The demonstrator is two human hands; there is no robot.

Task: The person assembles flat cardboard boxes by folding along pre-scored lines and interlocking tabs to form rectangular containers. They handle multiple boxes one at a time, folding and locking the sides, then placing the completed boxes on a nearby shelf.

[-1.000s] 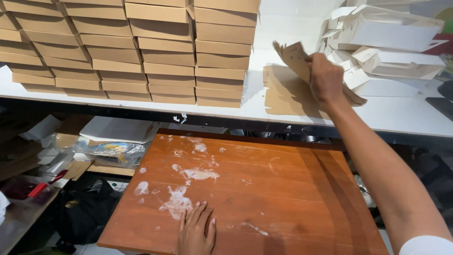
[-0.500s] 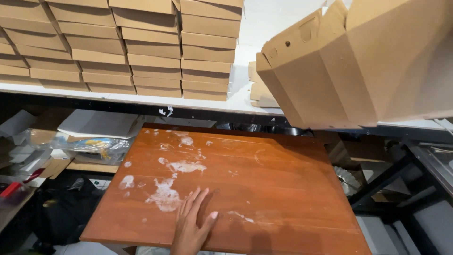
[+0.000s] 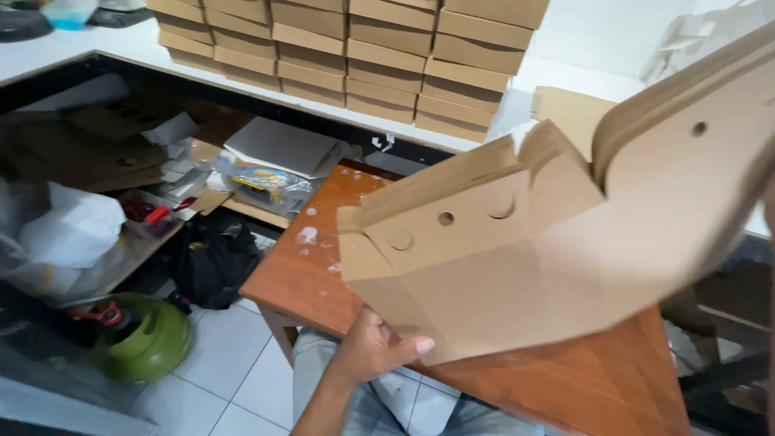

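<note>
Left hand (image 3: 373, 349) under lower front corner of flat cardboard blanks (image 3: 549, 242), fingers curled, thumb laid along bottom edge, gripping it. Blanks held tilted, above wooden table (image 3: 565, 387), reaching up toward right edge of frame. Punched round holes visible on upper flaps. Right hand out of view, presumably behind the blanks' far end; its grip cannot be told. Stacked brown boxes (image 3: 355, 48) on white shelf (image 3: 565, 77) behind. Green helmet (image 3: 141, 339) on tiled floor, left of table.

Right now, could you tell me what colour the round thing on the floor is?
Green: the round thing shows best in the head view, at lower left.
</note>
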